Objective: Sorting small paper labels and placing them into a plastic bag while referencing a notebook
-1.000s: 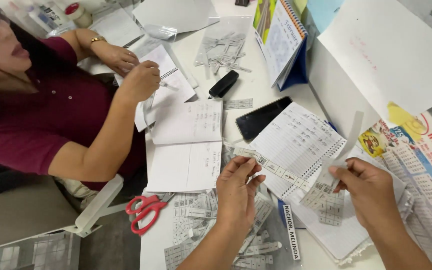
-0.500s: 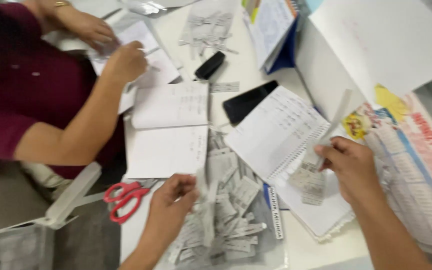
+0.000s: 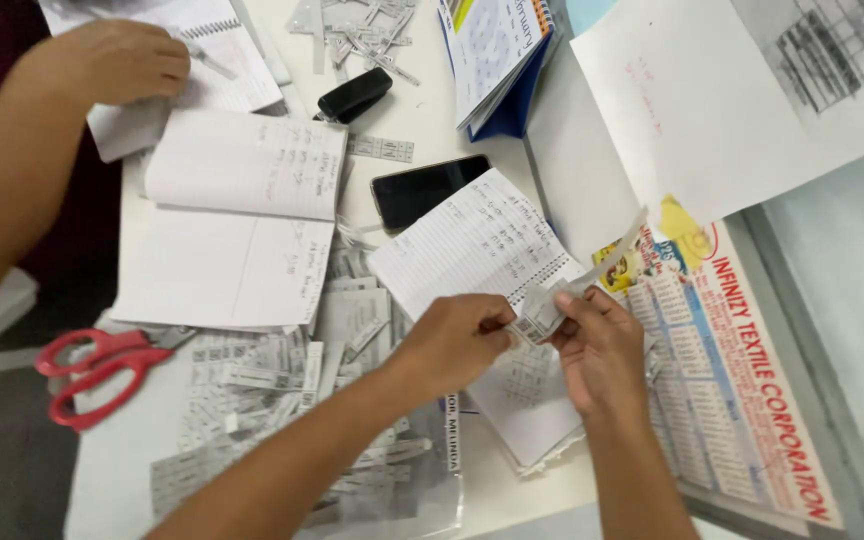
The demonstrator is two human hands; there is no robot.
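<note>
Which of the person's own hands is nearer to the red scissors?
Left. The left hand is nearer the red scissors, with paper slips between them; the right hand lies farther off, beyond the left.

Red scissors, black phone, grey-printed white paper slips, white ruled notebook.

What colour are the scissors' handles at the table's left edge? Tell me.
Red. The scissors show clearly in the head view, lying beside the cut paper strips.

Your left hand and right hand pinch a small printed paper slip between them. Cut slips lie left of your left hand; red scissors lie farther left.
</note>
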